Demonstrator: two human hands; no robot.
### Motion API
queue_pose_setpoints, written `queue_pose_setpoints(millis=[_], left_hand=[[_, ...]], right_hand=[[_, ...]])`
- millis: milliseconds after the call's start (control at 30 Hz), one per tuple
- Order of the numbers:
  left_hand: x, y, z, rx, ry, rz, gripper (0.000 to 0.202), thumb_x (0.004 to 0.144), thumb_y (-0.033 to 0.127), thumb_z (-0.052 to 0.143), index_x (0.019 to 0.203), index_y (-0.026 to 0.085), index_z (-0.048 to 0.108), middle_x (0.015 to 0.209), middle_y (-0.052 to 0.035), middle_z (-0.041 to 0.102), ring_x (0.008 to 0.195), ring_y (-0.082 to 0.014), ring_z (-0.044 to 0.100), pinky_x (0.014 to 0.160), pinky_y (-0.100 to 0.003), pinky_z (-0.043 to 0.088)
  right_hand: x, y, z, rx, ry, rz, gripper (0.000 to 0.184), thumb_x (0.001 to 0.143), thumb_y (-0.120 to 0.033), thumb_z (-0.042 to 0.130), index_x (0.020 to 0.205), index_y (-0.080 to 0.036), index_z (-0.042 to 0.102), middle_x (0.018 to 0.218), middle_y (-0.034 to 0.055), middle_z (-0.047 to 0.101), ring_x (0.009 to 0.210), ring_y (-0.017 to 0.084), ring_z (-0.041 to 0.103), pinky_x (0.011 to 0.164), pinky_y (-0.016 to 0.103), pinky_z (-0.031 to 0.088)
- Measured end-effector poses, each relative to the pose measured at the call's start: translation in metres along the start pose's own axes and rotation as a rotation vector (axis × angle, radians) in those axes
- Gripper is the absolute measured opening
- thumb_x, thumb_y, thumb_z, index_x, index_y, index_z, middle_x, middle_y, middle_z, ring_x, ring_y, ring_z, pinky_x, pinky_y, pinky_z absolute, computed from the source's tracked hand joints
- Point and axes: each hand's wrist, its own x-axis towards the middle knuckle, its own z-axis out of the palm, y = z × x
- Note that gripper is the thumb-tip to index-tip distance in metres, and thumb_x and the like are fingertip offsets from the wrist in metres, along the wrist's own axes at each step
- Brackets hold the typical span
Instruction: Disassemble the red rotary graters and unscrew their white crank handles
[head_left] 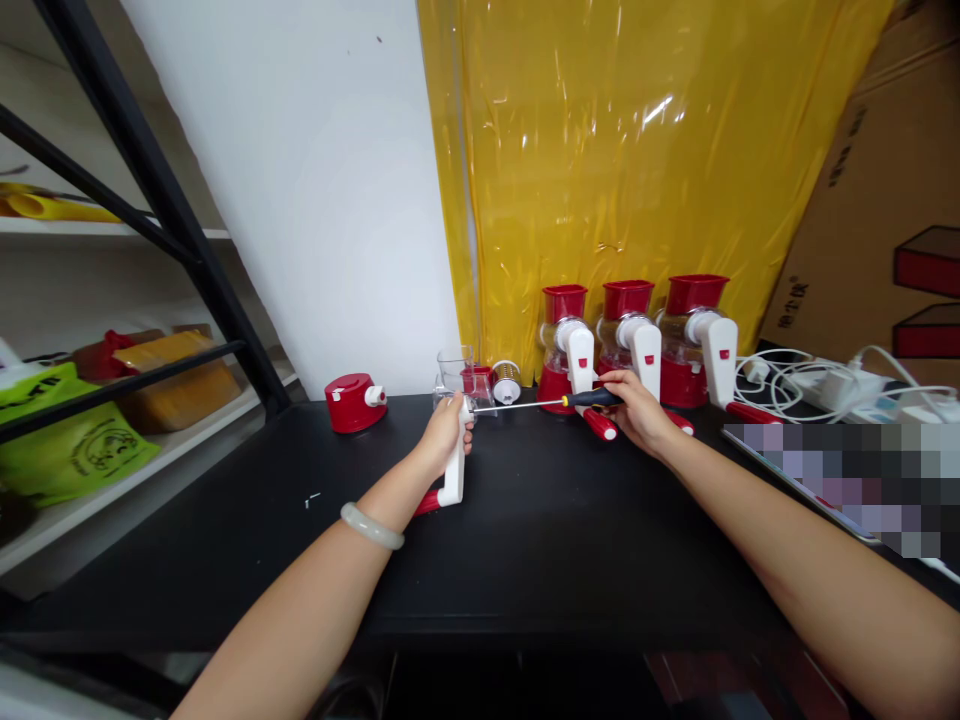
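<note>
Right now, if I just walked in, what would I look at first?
The shiny yellow curtain at the back, with three red-and-white grinders lined up below it on the black table. In front, the left hand holds a white crank while the right hand points a screwdriver at it.

Bright, even light fills the room. White streaks of glare flash on the yellow curtain (pixel 637 150); the wall (pixel 300 150) glows pale. The black desk (pixel 562 540) takes a dull sheen, shadows faint. Left hand (pixel 446 435) and right hand (pixel 637 410) are sharp mid-frame. Edges bow, the shelf frame (pixel 150 190) leans; a pixelated patch (pixel 840 475) sits on the right.
</note>
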Motion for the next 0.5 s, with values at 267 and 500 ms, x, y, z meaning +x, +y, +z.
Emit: queue_pose_setpoints(millis=[267,500], left_hand=[[0.001,-0.002,0.000,0.002,-0.020,-0.003,0.026,0.094,0.044,0.044,0.082,0.021,0.042,0.056,0.0059,0.046,0.036,-0.0073,0.039,0.035,-0.016,0.033],[0.000,-0.001,0.001,-0.006,-0.013,-0.001,0.027,0.093,0.045,0.047,0.082,0.021,0.042,0.057,0.0059,0.046,0.036,-0.0071,0.040,0.035,-0.016,0.033]], right_hand=[[-0.001,0.000,0.000,0.055,0.003,0.016,0.024,0.063,-0.030,0.064,0.083,-0.024,0.054,0.074,-0.0020,0.055,0.069,0.015,0.054,0.058,0.027,0.044],[0.011,0.014,-0.009,-0.124,-0.010,-0.038,0.020,0.073,-0.042,0.055,0.080,-0.024,0.053,0.075,-0.0008,0.055,0.066,0.017,0.055,0.056,0.029,0.046]])
